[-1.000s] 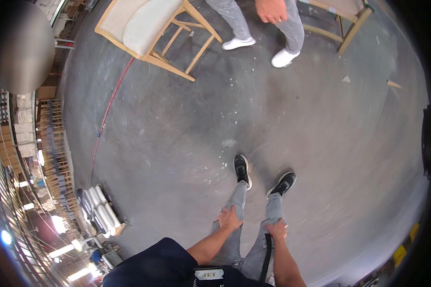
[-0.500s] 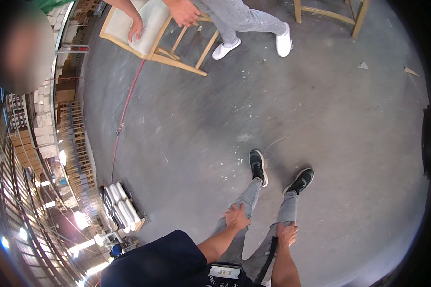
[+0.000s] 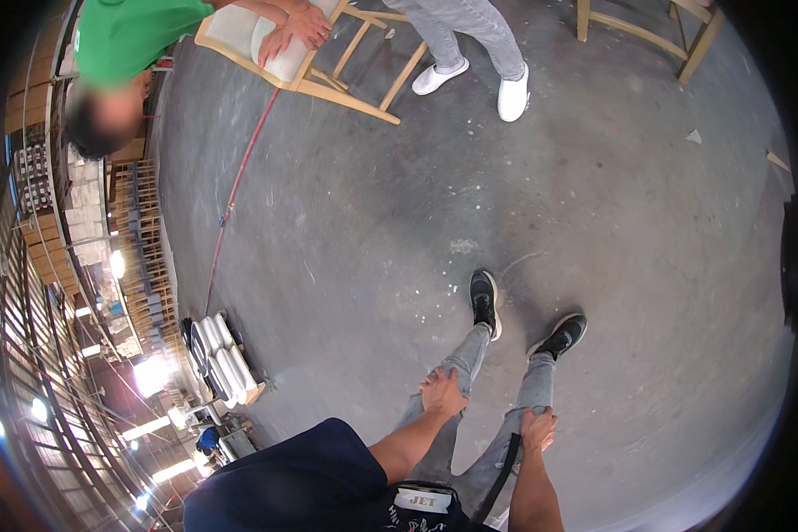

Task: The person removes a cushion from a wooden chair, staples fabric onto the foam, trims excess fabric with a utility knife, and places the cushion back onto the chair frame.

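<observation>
My left hand [image 3: 443,392] rests on my left knee, its fingers draped over the grey jeans [image 3: 466,359]. My right hand [image 3: 538,429] lies on my right knee with the fingers curving over the front and side. Neither holds any object. A black strap [image 3: 504,479] hangs beside my right forearm. Well ahead, a person in a green shirt [image 3: 133,35] leans over a wooden chair [image 3: 346,99] with a pale padded seat. That person's hands [image 3: 294,35] lie crossed on the seat.
A red hose [image 3: 239,182] runs along the grey floor [image 3: 594,222] from the chair to a stack of white cushions [image 3: 222,359]. Another wooden chair [image 3: 634,28] stands at the far right. Small scraps lie on the floor. Shelves with boxes and rows of chairs line the left.
The person by the chair has brought both hands together on the seat and shifted their feet. Their green shirt has come into view. My hands stay on my knees; my view has shifted slightly.
</observation>
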Motion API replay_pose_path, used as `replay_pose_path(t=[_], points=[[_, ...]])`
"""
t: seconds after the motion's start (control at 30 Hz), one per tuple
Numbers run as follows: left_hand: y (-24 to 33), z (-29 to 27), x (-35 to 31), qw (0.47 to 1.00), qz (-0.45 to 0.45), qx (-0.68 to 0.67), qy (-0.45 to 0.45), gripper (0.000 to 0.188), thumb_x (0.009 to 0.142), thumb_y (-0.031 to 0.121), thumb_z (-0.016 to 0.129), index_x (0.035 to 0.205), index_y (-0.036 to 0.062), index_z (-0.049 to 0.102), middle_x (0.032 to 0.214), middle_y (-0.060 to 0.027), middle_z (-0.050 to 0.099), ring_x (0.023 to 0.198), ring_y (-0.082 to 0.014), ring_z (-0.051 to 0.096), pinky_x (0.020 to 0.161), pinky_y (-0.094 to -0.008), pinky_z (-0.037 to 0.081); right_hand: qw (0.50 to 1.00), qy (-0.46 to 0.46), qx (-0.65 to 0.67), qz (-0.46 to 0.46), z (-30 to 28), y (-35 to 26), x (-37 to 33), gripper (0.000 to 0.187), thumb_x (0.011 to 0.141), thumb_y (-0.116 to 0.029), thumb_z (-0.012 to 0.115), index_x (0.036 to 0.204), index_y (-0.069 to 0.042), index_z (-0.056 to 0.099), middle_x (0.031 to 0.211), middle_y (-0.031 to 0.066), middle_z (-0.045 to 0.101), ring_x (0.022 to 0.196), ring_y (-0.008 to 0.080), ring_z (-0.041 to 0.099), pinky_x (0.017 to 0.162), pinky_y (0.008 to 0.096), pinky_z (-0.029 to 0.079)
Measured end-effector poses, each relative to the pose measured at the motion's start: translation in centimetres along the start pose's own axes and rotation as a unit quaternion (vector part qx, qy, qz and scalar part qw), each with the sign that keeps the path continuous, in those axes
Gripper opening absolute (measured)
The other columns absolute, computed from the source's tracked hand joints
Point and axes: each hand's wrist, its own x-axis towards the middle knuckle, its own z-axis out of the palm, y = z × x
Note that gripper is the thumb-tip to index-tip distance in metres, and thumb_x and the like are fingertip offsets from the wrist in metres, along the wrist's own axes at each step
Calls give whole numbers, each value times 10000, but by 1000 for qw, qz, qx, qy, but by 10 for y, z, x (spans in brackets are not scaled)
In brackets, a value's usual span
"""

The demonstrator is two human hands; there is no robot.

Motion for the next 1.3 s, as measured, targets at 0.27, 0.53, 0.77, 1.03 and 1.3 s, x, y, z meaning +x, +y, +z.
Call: replay_pose_path(t=[0.27,0.53,0.77,1.03,1.3], points=[[-4,2,5,1000,12,-4,19,852,763,431,788,1501,146,473,1502,-214,454,1346,-445,491,1069,-631,409,1000,-12,-17,2,-6,-15,-1,593,863,-377,680,1338,-29,609,1287,241,616,1188,424,635,985,520,523],[-5,-7,2,999,13,-22,22,798,775,421,782,1459,122,501,1448,-199,482,1319,-433,505,1073,-619,414,999,-20,-28,3,2,-13,9,609,876,-375,675,1380,-40,605,1302,237,616,1202,410,633,1007,508,516],[-5,-2,4,1000,11,-11,22,820,781,425,780,1485,124,485,1463,-202,477,1333,-435,499,1078,-616,412,999,-21,-30,10,-5,-20,4,613,875,-377,691,1386,-50,604,1302,222,622,1188,410,645,993,508,527],[-4,-1,5,1000,11,-3,19,836,783,432,775,1504,134,474,1469,-206,479,1335,-437,501,1083,-618,411,999,-16,-35,5,0,-17,8,579,874,-366,676,1357,-50,623,1271,229,630,1185,416,646,984,505,529],[-5,-2,7,1000,15,6,26,828,782,432,772,1494,125,481,1476,-212,484,1324,-439,512,1071,-608,422,999,-18,-27,10,-4,-19,7,579,891,-384,694,1361,-55,618,1288,230,620,1188,412,645,981,499,531]])
